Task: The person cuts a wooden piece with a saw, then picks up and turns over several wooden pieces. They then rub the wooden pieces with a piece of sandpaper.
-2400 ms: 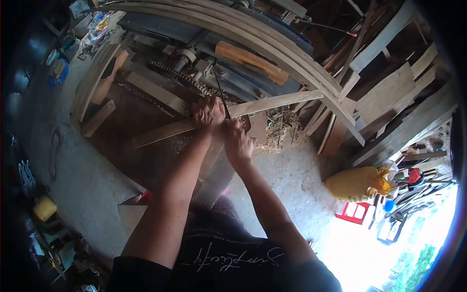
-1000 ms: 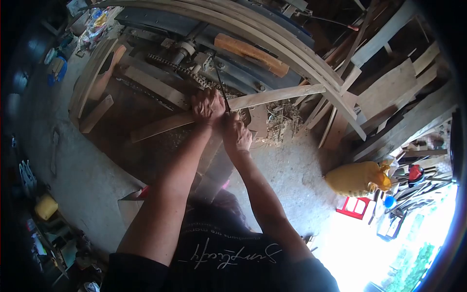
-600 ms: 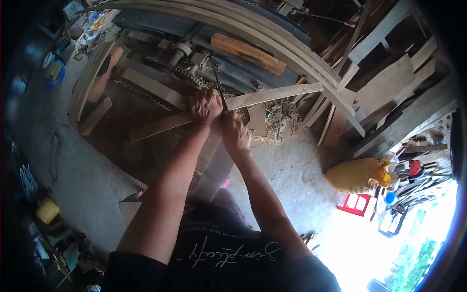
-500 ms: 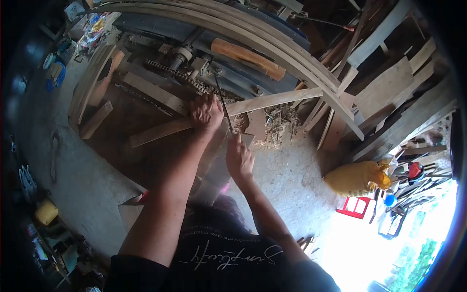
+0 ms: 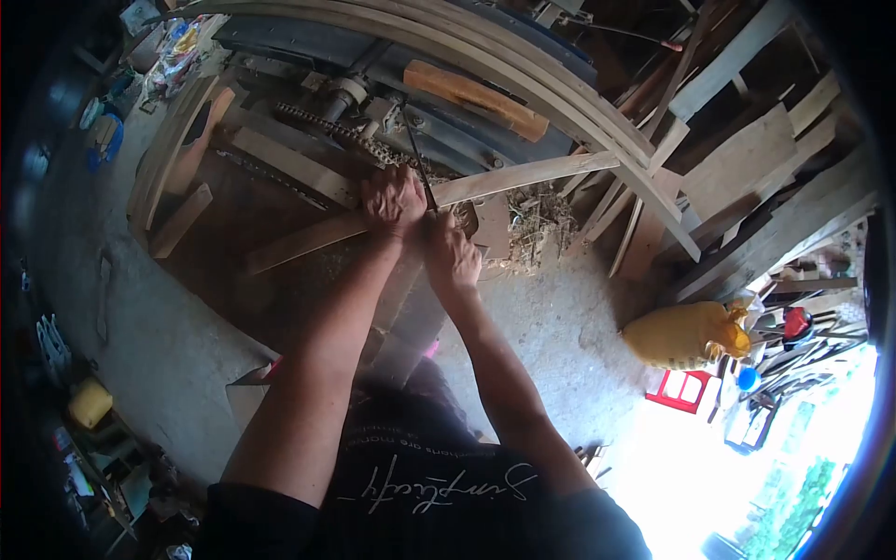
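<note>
A long pale wooden strip [image 5: 532, 174] lies slantwise across the bench in front of me. My left hand [image 5: 394, 198] is closed over its middle and presses it down. Just right of it, my right hand [image 5: 453, 252] grips the handle end of a hand saw, its fingers wrapped round it. The saw's narrow dark blade [image 5: 417, 154], seen nearly edge-on, points away from me and crosses the strip beside my left hand. My fingers hide most of the handle, and the cut itself cannot be made out.
Beyond the strip are a dark machine with a chain [image 5: 341, 138] and an orange-brown wood block [image 5: 476, 98]. Long curved boards [image 5: 523, 70] arch over it. Wood shavings [image 5: 537, 229] lie to the right. A yellow sack [image 5: 677, 336] and a red stool [image 5: 679, 390] stand farther right.
My right hand has pushed the saw forward, away from me, bringing that hand up close to the strip and my left hand. The left hand stays on the strip.
</note>
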The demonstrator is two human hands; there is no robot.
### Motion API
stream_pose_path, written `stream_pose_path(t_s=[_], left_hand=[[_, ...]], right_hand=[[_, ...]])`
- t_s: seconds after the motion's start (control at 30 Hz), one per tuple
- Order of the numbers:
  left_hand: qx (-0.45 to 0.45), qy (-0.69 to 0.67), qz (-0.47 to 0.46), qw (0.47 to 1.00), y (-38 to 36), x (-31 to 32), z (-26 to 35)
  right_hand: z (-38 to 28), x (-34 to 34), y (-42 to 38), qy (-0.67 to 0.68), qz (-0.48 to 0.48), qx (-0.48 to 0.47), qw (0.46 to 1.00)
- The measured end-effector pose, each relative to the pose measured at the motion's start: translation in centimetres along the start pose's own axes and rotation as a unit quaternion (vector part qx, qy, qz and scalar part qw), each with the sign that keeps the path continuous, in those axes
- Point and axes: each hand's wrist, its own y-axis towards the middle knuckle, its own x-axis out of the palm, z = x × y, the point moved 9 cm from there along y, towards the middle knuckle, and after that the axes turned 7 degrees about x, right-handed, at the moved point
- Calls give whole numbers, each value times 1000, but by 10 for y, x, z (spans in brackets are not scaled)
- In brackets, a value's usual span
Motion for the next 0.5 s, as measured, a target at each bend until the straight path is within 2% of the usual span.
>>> stream_pose_path(t_s=[0.07, 0.1, 0.13, 0.17, 0.2, 0.23, 0.27, 0.33, 0.4, 0.5], left_hand=[[5, 2, 9, 1000, -2, -4, 1], [-2, 10, -6, 1000, -1, -2, 1], [-2, 9, 1, 1000, 3, -4, 0], [-4, 0, -3, 1000, 3, -2, 0], [-9, -8, -10, 1000, -1, 1, -1], [1, -1, -9, 1000, -1, -2, 0], [3, 0, -16, 1000, -5, 0, 0], [0, 1, -23, 1000, -2, 4, 0], [10, -2, -3, 1000, -6, 2, 2], [2, -1, 11, 1000, 0, 0, 0]], right_hand=[[-6, -6, 1, -19, -11, -30, 999], [-1, -15, -25, -8, 139, -83, 987], [-4, -27, -32, -8, 145, -85, 986], [5, -23, -33, -29, 17, 4, 999], [19, -9, -39, -51, -116, 93, 988], [16, -8, -34, -20, -75, 66, 995], [18, 5, -21, -18, -82, 70, 994], [-8, 2, 11, -35, 17, -47, 998], [1, 2, -1, -11, -2, -26, 1000], [9, -4, -27, -49, 17, -32, 998]])
